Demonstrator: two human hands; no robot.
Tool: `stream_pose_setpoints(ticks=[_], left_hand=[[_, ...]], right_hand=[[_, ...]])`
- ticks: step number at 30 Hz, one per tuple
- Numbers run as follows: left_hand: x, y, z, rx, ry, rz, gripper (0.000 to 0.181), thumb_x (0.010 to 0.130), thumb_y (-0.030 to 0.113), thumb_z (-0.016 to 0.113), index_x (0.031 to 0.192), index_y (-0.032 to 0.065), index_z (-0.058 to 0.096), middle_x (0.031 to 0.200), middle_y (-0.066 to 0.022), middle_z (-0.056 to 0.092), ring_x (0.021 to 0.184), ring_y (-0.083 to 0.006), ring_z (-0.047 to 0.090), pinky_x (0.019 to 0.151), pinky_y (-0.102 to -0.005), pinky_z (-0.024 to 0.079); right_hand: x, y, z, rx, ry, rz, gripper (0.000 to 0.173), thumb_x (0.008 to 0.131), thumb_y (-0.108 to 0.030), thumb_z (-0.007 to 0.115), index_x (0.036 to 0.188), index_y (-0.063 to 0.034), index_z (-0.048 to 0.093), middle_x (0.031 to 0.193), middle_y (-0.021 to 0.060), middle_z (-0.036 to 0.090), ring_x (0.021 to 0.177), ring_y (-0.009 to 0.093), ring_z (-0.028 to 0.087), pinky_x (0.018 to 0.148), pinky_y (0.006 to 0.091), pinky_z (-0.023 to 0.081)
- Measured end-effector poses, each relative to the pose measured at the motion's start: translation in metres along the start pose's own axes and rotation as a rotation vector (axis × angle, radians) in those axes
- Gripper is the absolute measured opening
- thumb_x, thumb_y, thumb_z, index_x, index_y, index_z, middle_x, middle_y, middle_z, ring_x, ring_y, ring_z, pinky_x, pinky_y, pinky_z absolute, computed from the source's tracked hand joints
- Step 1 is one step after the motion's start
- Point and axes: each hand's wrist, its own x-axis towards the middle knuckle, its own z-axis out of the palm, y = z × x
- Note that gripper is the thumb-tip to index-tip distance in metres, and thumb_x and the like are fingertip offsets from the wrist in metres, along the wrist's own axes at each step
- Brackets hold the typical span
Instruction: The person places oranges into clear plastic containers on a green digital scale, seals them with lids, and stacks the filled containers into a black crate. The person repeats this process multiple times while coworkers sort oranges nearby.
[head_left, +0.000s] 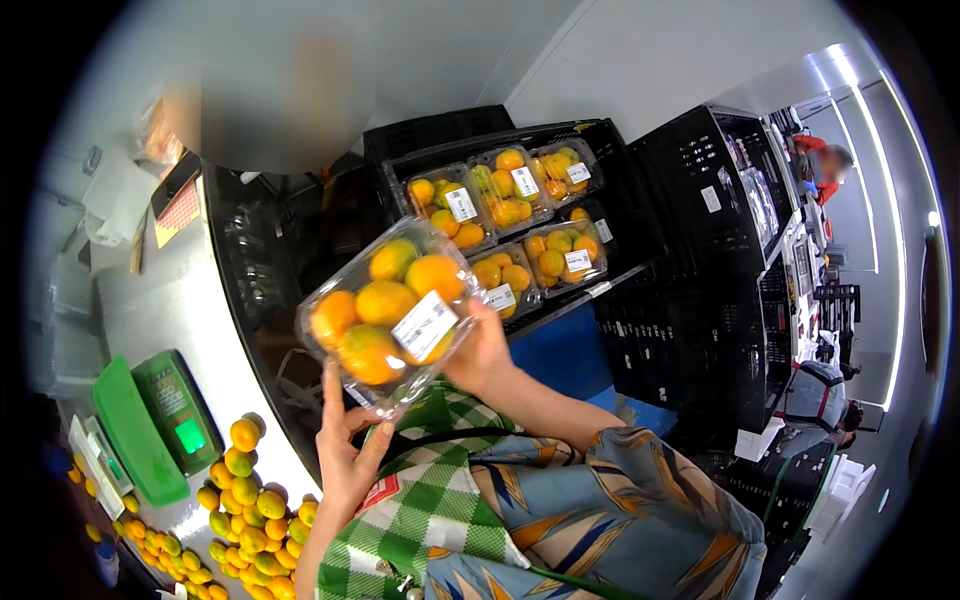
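Between my two hands is a clear plastic clamshell pack (390, 304) of orange and greenish citrus fruit, with a white printed label on its lid. My left hand (349, 442) grips its lower left edge, thumb and fingers spread along the plastic. At the right side, my right hand (480, 349) holds the pack, its fingers partly hidden behind it. Just beyond the pack, a black plastic crate (495, 142) holds several similar labelled packs, such as a fruit pack (566, 255) in its near row.
Loose citrus fruit (255, 517) lies on the white worktable (161, 304) beside a green weighing scale (169, 405) with a lit display. Stacked black crates (682, 300) rise at the right. Farther off, a person in red (817, 169) and another person (814, 401) are visible.
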Motion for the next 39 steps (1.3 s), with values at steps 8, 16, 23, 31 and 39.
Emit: stream_pose_setpoints(ticks=[8, 16, 23, 31, 39], left_hand=[[0.043, -0.012, 0.031, -0.115, 0.075, -0.017, 0.061, 0.088, 0.003, 0.062, 0.142, 0.0017, 0.032, 0.094, -0.0112, 0.068, 0.088, -0.0164, 0.064, 0.084, -0.0275, 0.049], [0.114, -0.079, 0.095, -0.198, 0.048, -0.405, 0.054, 0.089, 0.002, 0.061, 0.137, -0.0032, 0.038, 0.115, -0.0145, 0.061, 0.108, -0.0198, 0.057, 0.095, -0.0305, 0.044], [0.19, -0.077, 0.162, -0.198, 0.327, -0.677, 0.04, 0.085, 0.01, 0.068, 0.12, -0.0016, 0.051, 0.113, -0.0066, 0.058, 0.103, -0.0168, 0.054, 0.089, -0.0311, 0.041], [0.217, -0.128, 0.17, -0.193, 0.664, -0.679, 0.044, 0.084, 0.038, 0.071, 0.088, -0.0039, 0.059, 0.081, -0.0046, 0.058, 0.075, -0.0137, 0.052, 0.072, -0.032, 0.044], [0.216, -0.17, 0.151, -0.047, 0.639, -0.539, 0.032, 0.091, 0.03, 0.065, 0.105, 0.0013, 0.059, 0.092, -0.0009, 0.059, 0.079, -0.0128, 0.05, 0.074, -0.0304, 0.042]], right_hand=[[-0.018, -0.287, -0.102, -0.708, 0.07, -0.575, 0.092, 0.072, -0.046, 0.072, 0.144, -0.0051, 0.033, 0.135, 0.0131, 0.049, 0.124, 0.027, 0.048, 0.108, 0.0419, 0.037], [0.027, -0.462, -0.193, -1.416, 0.261, -0.092, 0.076, 0.076, -0.014, 0.069, 0.142, 0.0025, 0.035, 0.134, 0.0166, 0.051, 0.122, 0.024, 0.05, 0.106, 0.032, 0.034], [0.09, -0.465, -0.297, -1.398, 0.434, -0.068, 0.052, 0.078, -0.012, 0.072, 0.125, 0.0045, 0.055, 0.126, 0.0169, 0.059, 0.114, 0.021, 0.057, 0.097, 0.0305, 0.044], [0.084, -0.472, -0.265, -2.048, 0.952, -0.742, 0.041, 0.079, -0.018, 0.073, 0.116, -0.0069, 0.058, 0.119, 0.0131, 0.055, 0.115, 0.032, 0.048, 0.098, 0.0392, 0.042], [0.116, -0.499, -0.32, -1.792, 1.023, 0.08, 0.063, 0.09, -0.041, 0.056, 0.14, -0.0063, 0.041, 0.134, 0.017, 0.051, 0.122, 0.033, 0.05, 0.101, 0.0421, 0.042]])
